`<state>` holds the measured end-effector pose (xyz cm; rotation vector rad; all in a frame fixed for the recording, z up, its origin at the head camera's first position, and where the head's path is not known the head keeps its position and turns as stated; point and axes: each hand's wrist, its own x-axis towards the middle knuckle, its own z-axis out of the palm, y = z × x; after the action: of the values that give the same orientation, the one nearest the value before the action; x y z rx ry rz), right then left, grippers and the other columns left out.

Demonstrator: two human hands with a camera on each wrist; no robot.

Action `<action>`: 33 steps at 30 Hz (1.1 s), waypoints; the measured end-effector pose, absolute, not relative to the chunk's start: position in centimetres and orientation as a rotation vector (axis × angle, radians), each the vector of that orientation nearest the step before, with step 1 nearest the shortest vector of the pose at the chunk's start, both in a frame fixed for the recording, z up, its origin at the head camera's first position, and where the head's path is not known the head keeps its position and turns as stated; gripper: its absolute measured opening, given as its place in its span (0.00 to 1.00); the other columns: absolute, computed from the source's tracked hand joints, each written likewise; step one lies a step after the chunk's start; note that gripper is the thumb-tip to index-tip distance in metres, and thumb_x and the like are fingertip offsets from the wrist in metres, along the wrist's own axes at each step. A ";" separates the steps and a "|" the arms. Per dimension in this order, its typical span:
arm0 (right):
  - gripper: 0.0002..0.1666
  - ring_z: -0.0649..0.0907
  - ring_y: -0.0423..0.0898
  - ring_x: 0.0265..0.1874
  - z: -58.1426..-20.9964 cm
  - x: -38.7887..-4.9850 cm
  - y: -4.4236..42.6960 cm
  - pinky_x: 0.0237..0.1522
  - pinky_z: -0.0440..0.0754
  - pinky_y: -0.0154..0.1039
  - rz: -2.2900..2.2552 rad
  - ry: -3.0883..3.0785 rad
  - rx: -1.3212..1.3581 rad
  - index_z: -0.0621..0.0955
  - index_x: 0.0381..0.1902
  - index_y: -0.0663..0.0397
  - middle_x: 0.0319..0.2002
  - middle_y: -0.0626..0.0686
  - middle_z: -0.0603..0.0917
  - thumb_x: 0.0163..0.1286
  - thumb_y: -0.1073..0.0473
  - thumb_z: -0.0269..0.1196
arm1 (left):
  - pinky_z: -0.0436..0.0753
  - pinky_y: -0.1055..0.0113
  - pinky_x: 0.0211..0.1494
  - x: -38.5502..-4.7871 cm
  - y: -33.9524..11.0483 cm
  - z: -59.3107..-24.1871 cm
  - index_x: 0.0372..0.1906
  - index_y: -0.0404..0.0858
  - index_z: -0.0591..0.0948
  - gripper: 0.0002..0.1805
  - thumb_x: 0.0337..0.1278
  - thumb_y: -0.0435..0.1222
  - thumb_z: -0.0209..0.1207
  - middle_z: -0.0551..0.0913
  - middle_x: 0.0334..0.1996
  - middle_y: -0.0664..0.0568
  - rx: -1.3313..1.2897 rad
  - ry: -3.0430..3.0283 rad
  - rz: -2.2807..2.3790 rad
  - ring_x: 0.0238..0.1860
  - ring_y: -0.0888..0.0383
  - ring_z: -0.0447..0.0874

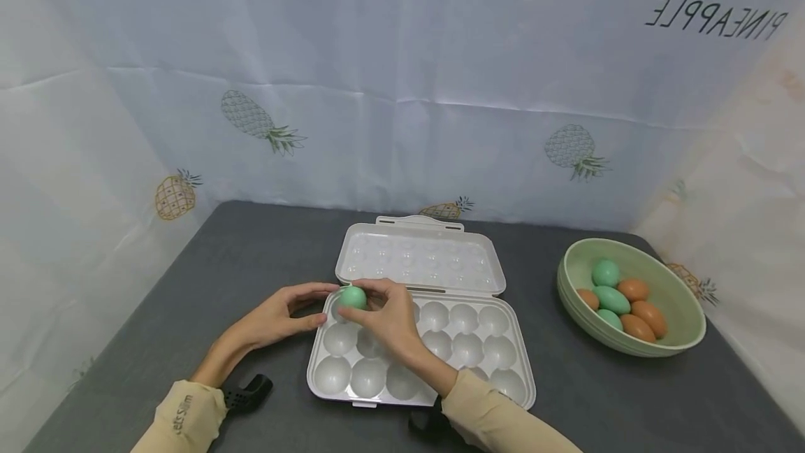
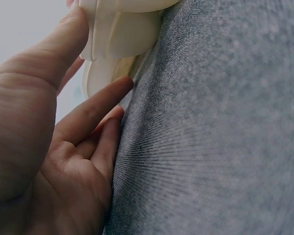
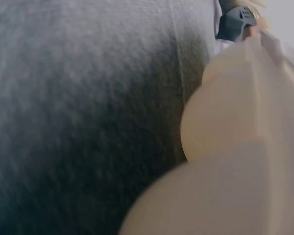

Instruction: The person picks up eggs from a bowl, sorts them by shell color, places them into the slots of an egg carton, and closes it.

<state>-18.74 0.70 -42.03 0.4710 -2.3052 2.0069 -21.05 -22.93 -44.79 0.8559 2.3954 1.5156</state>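
An open white egg carton (image 1: 420,397) lies on the dark table, its lid (image 1: 421,257) folded back. The right hand (image 1: 393,320) reaches across it and pinches a green egg (image 1: 353,298) over the far left cup. At the carton's left edge is the left hand (image 1: 270,317), fingers extended, the thumb on the rim. In the left wrist view, that hand (image 2: 54,132) has its thumb against the carton's side (image 2: 132,34) and its other fingers low beside the cloth. The right wrist view shows the carton's cups (image 3: 220,117) from outside; the right hand is not visible there.
Stacked light green bowls (image 1: 569,299) stand at the right of the table (image 1: 277,250), holding several green and brown eggs (image 1: 649,317). A white curtain (image 1: 402,54) with pineapple prints hangs behind the table. Black wrist devices (image 1: 248,393) are on both arms.
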 end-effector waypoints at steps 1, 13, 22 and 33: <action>0.25 0.88 0.58 0.53 -42.1 -18.7 0.7 0.54 0.85 0.35 1.994 -2.305 0.484 0.86 0.51 0.68 0.50 0.65 0.88 0.55 0.69 0.78 | 0.72 0.79 0.66 -21.1 -22.9 -44.7 0.70 0.41 0.76 0.27 0.68 0.37 0.65 0.78 0.68 0.41 0.858 2.393 1.517 0.63 0.79 0.73; 0.23 0.88 0.55 0.53 -42.6 -18.8 0.4 0.59 0.84 0.39 1.817 -2.331 0.630 0.88 0.48 0.66 0.48 0.62 0.90 0.51 0.75 0.76 | 0.73 0.79 0.66 -21.4 -22.7 -44.6 0.70 0.37 0.75 0.26 0.69 0.35 0.64 0.78 0.67 0.38 0.905 2.394 1.522 0.63 0.78 0.73; 0.24 0.88 0.53 0.51 -42.7 -18.8 0.4 0.56 0.86 0.40 1.673 -2.364 0.699 0.88 0.49 0.64 0.47 0.60 0.91 0.51 0.74 0.77 | 0.73 0.79 0.66 -21.3 -22.8 -44.7 0.70 0.38 0.76 0.26 0.69 0.36 0.64 0.78 0.68 0.39 0.867 2.398 1.520 0.63 0.79 0.73; 0.25 0.88 0.53 0.52 -42.7 -18.4 0.4 0.55 0.86 0.42 1.618 -2.413 0.666 0.88 0.51 0.63 0.50 0.58 0.90 0.53 0.69 0.78 | 0.73 0.79 0.66 -21.0 -22.8 -44.9 0.70 0.41 0.76 0.27 0.69 0.37 0.64 0.78 0.68 0.41 0.841 2.410 1.500 0.63 0.79 0.73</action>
<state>-18.43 0.45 -42.74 0.6659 -2.4127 1.6185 -20.98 -22.79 -44.92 0.8411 2.4099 1.4996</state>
